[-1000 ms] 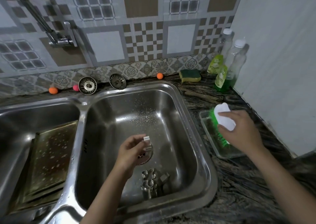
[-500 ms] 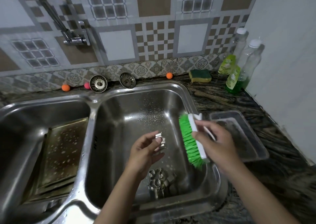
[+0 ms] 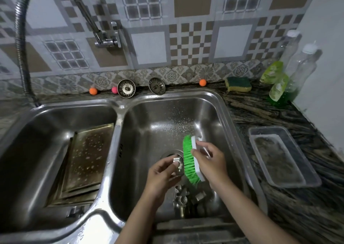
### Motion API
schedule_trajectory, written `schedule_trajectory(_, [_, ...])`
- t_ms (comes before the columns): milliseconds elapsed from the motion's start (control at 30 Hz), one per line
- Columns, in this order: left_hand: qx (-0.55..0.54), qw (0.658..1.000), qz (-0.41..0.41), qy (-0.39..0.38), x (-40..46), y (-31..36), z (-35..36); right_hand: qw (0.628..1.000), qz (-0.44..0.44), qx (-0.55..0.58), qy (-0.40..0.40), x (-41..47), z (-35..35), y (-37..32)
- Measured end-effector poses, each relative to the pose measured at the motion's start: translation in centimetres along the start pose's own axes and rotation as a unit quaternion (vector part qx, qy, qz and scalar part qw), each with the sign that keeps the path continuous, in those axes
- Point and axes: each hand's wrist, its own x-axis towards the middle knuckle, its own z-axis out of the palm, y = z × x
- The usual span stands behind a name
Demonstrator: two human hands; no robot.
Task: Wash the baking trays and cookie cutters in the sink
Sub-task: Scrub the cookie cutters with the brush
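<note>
Fingers pinch cookie cutter against brush bristles, above sink drain.

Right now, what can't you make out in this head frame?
- Cookie cutter in the left hand: shape hidden by the fingers and the green brush.
- Cutters on the basin floor: count unclear, partly behind both forearms.
- Baking trays in the left basin: number in the stack unclear, lower edges in shadow.
- Bottle labels: too small and blurred.
</note>
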Motion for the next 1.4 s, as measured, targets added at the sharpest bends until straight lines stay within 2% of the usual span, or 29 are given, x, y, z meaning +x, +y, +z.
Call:
schedule_trajectory(67, [-0.013,1.000,0.004,-0.008,0.1,0.2,0.4,0.999,-0.021,0.013,-0.027,-1.5,0.1,0.1])
schedule_trajectory(167, [-0.004,0.999,0.006,-0.034,-0.1,0.1,1.2,0.998,-0.054,0.033,0.013,-1.5,0.0,0.3])
schedule_trajectory(300, [0.070,0.995,0.014,-0.066,-0.2,0.5,0.7,0.997,-0.035,0.009,0.061,0.6,-0.4,0.2])
schedule_trajectory(367, [0.155,0.983,0.031,-0.088,0.2,1.0,0.0,0.998,-0.024,0.022,0.055,1.5,-1.0,-0.4])
schedule_trajectory(433, [0.270,0.953,0.062,-0.124,0.5,1.6,-0.6,0.999,-0.017,0.040,0.005,2.1,-1.5,-0.8])
schedule_trajectory(500, [0.323,0.933,0.074,-0.142,0.7,2.3,-0.7,0.996,-0.007,0.049,-0.068,2.0,-1.6,-1.0])
schedule_trajectory(600, [0.340,0.931,0.101,-0.084,0.6,3.5,-0.8,0.988,-0.007,0.030,-0.153,1.1,-1.7,-0.9])
schedule_trajectory(767, [0.242,0.964,0.108,-0.012,1.2,3.6,-1.7,0.979,0.033,0.100,-0.175,-0.7,-1.3,-0.1])
schedule_trajectory(933, [0.096,0.982,0.150,0.058,0.3,1.0,0.0,0.970,0.088,0.203,-0.098,-2.1,0.3,0.1])
schedule_trajectory(1033, [0.046,0.992,0.100,0.053,-0.5,-0.5,1.0,0.966,0.107,0.230,-0.054,-2.2,0.7,-0.3])
schedule_trajectory(1100, [-0.039,0.999,0.035,0.005,-1.0,-0.9,1.6,0.964,0.114,0.237,-0.034,-2.0,0.7,-0.3])
schedule_trajectory(1167, [-0.131,0.991,-0.018,-0.023,-1.4,-1.0,1.9,0.960,0.128,0.249,-0.026,-1.7,0.5,-0.1])
schedule_trajectory(1233, [-0.187,0.981,-0.055,-0.019,-1.4,-1.4,1.7,0.955,0.145,0.260,-0.025,-1.7,0.6,0.2])
schedule_trajectory(1300, [-0.221,0.973,-0.074,-0.006,-1.3,-1.5,1.5,0.943,0.170,0.286,-0.029,-1.6,0.7,0.7])
schedule_trajectory(1400, [-0.236,0.970,-0.046,0.022,-1.0,-1.0,0.8,0.931,0.191,0.310,-0.017,-1.4,0.3,1.1])
